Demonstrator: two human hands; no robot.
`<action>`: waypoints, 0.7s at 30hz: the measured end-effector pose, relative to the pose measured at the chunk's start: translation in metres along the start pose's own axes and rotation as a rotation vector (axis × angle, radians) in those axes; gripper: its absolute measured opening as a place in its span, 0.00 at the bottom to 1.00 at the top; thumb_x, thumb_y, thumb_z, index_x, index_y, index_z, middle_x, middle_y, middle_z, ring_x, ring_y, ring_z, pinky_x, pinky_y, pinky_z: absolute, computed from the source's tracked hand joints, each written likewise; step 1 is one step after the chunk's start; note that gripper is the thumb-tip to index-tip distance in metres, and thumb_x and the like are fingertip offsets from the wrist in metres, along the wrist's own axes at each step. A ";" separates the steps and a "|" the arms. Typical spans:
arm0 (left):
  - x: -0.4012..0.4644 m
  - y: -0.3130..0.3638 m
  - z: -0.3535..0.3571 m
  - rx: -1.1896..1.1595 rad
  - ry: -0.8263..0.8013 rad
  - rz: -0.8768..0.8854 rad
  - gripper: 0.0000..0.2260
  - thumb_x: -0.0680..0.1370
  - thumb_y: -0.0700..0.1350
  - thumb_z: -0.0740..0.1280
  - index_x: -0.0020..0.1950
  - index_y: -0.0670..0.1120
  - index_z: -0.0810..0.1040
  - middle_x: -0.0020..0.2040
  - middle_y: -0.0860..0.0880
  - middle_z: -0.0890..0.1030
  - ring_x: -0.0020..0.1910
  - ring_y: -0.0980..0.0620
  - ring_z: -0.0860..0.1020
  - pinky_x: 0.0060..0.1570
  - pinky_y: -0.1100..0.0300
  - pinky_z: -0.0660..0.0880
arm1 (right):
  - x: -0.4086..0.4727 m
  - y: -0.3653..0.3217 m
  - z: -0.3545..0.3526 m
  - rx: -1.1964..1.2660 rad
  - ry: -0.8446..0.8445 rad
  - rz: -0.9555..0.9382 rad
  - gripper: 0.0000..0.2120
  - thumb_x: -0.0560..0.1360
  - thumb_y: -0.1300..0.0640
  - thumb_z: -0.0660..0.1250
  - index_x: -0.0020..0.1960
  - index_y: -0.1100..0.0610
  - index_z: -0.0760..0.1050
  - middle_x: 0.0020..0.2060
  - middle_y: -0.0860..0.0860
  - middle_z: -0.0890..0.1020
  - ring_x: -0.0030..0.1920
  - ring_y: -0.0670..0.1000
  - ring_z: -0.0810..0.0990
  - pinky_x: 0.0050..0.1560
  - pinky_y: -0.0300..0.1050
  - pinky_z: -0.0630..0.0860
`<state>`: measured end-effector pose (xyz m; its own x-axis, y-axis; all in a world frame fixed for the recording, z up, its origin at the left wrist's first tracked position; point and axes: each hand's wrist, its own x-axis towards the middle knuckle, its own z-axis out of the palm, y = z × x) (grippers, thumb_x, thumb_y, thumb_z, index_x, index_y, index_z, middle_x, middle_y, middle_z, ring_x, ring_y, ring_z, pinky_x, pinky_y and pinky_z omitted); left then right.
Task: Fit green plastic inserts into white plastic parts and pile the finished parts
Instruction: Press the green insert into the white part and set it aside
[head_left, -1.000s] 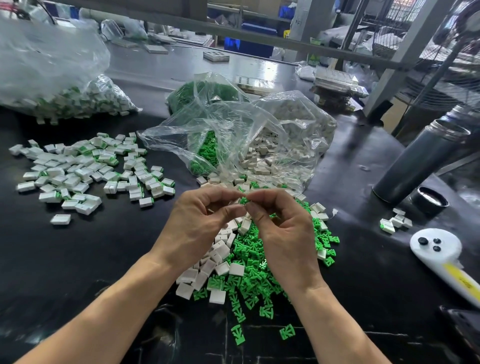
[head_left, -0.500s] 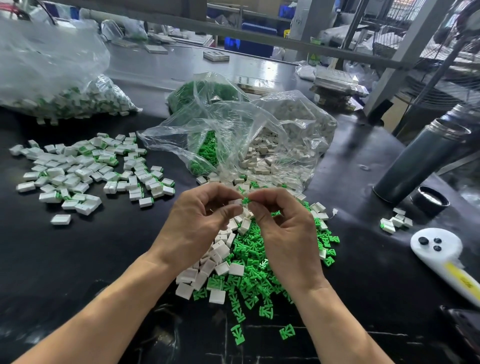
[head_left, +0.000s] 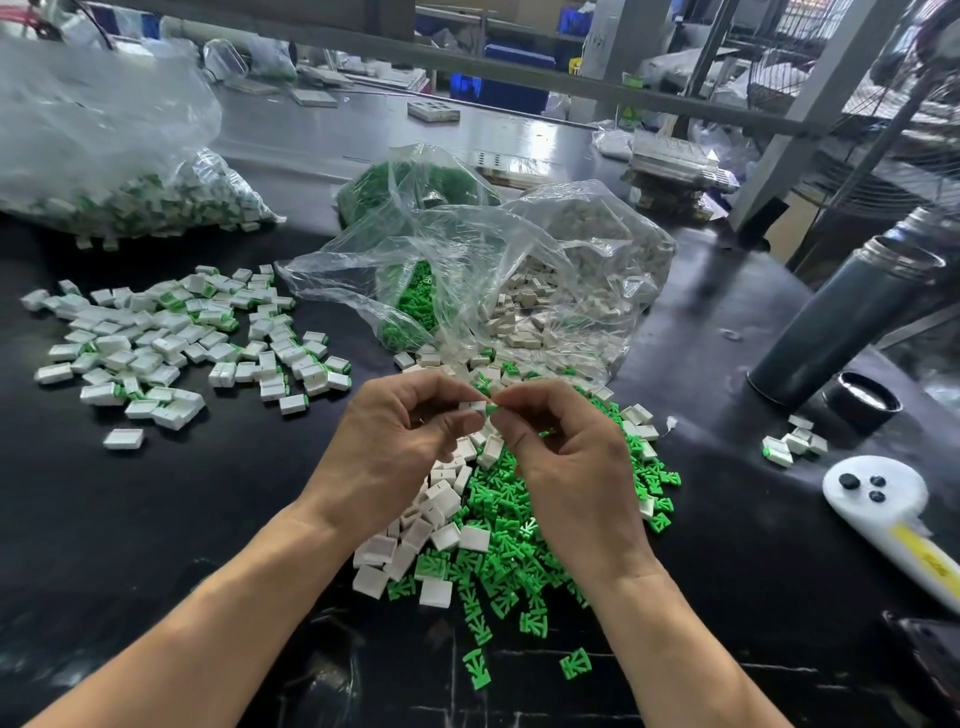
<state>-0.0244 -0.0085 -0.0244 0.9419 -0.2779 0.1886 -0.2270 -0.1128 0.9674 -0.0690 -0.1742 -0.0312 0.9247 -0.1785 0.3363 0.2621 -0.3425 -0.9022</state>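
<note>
Loose green inserts (head_left: 511, 525) and white parts (head_left: 431, 506) heaped near; above them, left hand (head_left: 400, 457) pinches a white part (head_left: 471, 407), right hand (head_left: 566, 467) presses a green insert (head_left: 491, 409) in. Finished pile (head_left: 171, 343) further left; half-full supply bags (head_left: 498, 291) beyond, so plenty left.

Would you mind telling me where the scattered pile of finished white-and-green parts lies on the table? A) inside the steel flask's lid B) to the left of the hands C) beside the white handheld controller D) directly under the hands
B: the pile of finished parts spreads over the black table well left of the left hand and right hand.
</note>
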 end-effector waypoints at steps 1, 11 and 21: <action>0.000 0.000 0.000 -0.008 -0.001 0.004 0.06 0.76 0.37 0.75 0.49 0.46 0.86 0.38 0.51 0.85 0.33 0.57 0.79 0.35 0.65 0.77 | 0.000 -0.001 0.000 0.085 -0.001 0.056 0.06 0.78 0.60 0.74 0.51 0.50 0.82 0.42 0.47 0.85 0.38 0.44 0.82 0.38 0.36 0.77; 0.000 0.000 -0.001 -0.129 0.034 -0.019 0.06 0.75 0.33 0.75 0.48 0.43 0.85 0.38 0.44 0.85 0.32 0.51 0.80 0.34 0.63 0.78 | -0.002 -0.001 0.000 0.022 -0.039 0.096 0.03 0.79 0.58 0.73 0.50 0.51 0.83 0.39 0.46 0.85 0.35 0.43 0.81 0.35 0.36 0.77; 0.000 0.001 -0.006 -0.035 -0.002 0.048 0.08 0.74 0.31 0.75 0.44 0.44 0.85 0.36 0.47 0.84 0.32 0.51 0.80 0.35 0.58 0.81 | -0.003 -0.003 0.001 -0.153 -0.050 0.030 0.04 0.78 0.59 0.74 0.50 0.51 0.82 0.38 0.44 0.83 0.35 0.45 0.82 0.35 0.36 0.76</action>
<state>-0.0230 -0.0030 -0.0222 0.9299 -0.2838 0.2342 -0.2627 -0.0663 0.9626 -0.0720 -0.1722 -0.0296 0.9451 -0.1454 0.2928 0.1929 -0.4750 -0.8586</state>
